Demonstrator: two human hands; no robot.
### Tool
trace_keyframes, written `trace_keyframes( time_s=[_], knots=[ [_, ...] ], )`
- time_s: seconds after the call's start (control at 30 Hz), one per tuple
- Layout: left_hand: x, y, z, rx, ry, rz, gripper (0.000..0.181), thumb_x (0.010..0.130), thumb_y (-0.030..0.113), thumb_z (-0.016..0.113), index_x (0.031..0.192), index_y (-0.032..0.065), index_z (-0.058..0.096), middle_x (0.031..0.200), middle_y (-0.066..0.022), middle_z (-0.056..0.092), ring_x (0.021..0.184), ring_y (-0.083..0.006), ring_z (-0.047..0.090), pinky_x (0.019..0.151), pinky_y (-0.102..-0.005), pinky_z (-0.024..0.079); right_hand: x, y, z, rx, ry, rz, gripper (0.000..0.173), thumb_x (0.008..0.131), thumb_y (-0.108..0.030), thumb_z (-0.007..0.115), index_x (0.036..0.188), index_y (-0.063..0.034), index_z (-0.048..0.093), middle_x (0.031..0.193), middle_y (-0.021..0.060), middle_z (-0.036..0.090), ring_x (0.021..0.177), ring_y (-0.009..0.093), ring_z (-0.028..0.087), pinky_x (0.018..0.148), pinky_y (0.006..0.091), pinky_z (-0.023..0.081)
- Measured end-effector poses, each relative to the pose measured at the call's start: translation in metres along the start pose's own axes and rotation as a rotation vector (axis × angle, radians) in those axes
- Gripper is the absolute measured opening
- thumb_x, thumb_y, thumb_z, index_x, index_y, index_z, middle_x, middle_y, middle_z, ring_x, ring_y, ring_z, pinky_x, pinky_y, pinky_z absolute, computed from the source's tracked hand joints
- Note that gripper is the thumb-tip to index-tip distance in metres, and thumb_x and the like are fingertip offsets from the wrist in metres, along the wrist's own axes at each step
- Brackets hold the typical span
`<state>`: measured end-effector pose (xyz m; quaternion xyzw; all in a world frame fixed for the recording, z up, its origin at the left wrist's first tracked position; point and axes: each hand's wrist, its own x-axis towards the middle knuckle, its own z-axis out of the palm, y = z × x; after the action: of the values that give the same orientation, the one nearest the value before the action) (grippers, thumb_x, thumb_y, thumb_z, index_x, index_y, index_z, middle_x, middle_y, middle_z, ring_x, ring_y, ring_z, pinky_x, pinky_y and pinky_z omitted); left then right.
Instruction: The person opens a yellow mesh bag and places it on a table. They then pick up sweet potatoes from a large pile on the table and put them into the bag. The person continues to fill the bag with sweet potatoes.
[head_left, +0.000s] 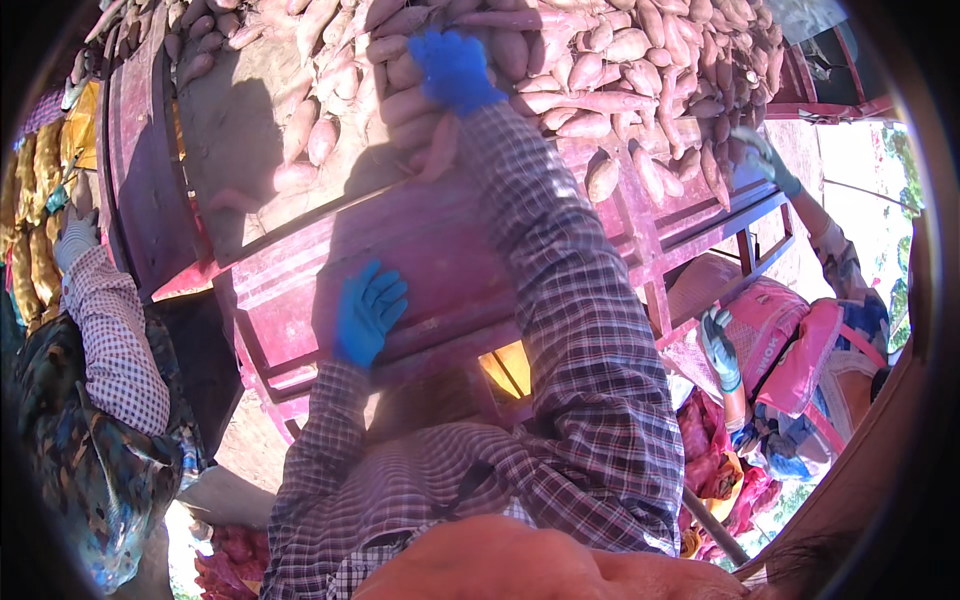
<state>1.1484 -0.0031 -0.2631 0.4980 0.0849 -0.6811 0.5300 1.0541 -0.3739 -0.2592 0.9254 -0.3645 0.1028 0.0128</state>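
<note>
Reaching over the heap of sweet potatoes (592, 71), my right hand (456, 71) wears a blue glove. It is blurred, and its fingertips meet the roots at the heap's near side; whether it grips one is hidden. My left hand (370, 311), also gloved in blue, is held in front of the red metal side panel (435, 255) of the load bed. Its fingers are loosely bent and apart, with nothing in them. One sweet potato (440, 146) lies below my right wrist, by the panel's upper edge.
On the left a person's gloved hand (77, 236) is beside yellow mesh sacks (41, 217). At the right another person's gloved hand (765, 159) touches the heap's edge, the other (720, 349) hanging lower. Red mesh bags (701, 442) lie below. A red upright frame (139, 150) borders the bed.
</note>
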Motion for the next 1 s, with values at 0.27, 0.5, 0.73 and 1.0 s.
trace_keyframes(
  time_s=[0.27, 0.5, 0.73, 1.0],
  knots=[
    [0.035, 0.003, -0.004, -0.488, -0.256, 0.062, 0.053, 0.102, 0.043, 0.043, 0.148, 0.0159, 0.039, 0.134, -0.0154, 0.056, 0.120, -0.0352, 0.056, 0.097, -0.0484, 0.051, -0.091, -0.014, -0.027, 0.335, 0.107, -0.112, 0.046, 0.081, -0.044, 0.066, 0.116, -0.0135, 0.062, 0.117, 0.0104, 0.060, 0.117, 0.030, 0.052, 0.102, 0.0523, 0.036],
    [0.017, -0.014, -0.018, -0.141, -0.128, 0.102, 0.046, 0.103, 0.037, 0.045, 0.145, 0.0190, 0.044, 0.126, -0.0088, 0.061, 0.101, -0.0232, 0.064, 0.083, -0.0391, 0.056, -0.016, 0.109, 0.045, -0.669, 0.106, 0.422, 0.045, 0.085, -0.034, 0.061, 0.120, -0.0060, 0.062, 0.125, 0.0151, 0.060, 0.124, 0.036, 0.047, 0.111, 0.0570, 0.026],
    [0.010, -0.007, 0.029, 0.314, 0.250, 0.150, 0.043, 0.102, 0.033, 0.048, 0.141, 0.0162, 0.044, 0.119, -0.0109, 0.059, 0.097, -0.0239, 0.060, 0.078, -0.0412, 0.051, -0.001, 0.104, 0.037, -0.426, -0.025, 0.532, 0.050, 0.083, -0.035, 0.063, 0.123, -0.0058, 0.062, 0.127, 0.0165, 0.059, 0.125, 0.036, 0.046, 0.110, 0.0573, 0.026],
    [0.017, -0.015, -0.019, -0.121, -0.135, 0.139, 0.047, 0.101, 0.034, 0.049, 0.144, 0.0169, 0.042, 0.126, -0.0128, 0.057, 0.103, -0.0279, 0.061, 0.084, -0.0419, 0.053, -0.085, 0.059, -0.026, 0.630, 0.213, 0.608, 0.056, 0.080, -0.037, 0.071, 0.120, 0.0015, 0.060, 0.108, 0.0155, 0.067, 0.097, 0.032, 0.064, 0.084, 0.0418, 0.052]
  ],
)
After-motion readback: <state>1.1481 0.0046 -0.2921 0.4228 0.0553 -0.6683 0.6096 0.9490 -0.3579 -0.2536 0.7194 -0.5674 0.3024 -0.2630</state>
